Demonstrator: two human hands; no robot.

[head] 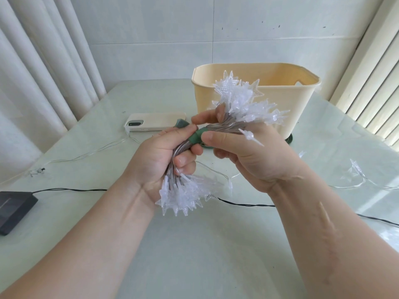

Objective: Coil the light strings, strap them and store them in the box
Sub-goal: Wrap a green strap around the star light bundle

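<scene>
The left hand [159,152] grips the lower half of the coiled light string [244,98], fingers curled round its clear wires. The right hand [244,152] pinches the upper half just beside the green strap [197,137] wrapped round the middle; whether the strap is fastened I cannot tell. The bundle is held above the desk [194,244]. The cream box [280,108] stands at one o'clock, a phone [155,121] at ten, a flat black unit [13,208] at eight, and loose star lights [356,175] at four.

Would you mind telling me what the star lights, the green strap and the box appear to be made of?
Star lights: clear, faceted plastic, probably; translucent with textured faces. Green strap: matte, soft-looking, perhaps rubber or hook-and-loop fabric. Box: cream plastic, smooth satin walls with a moulded rim.
</scene>
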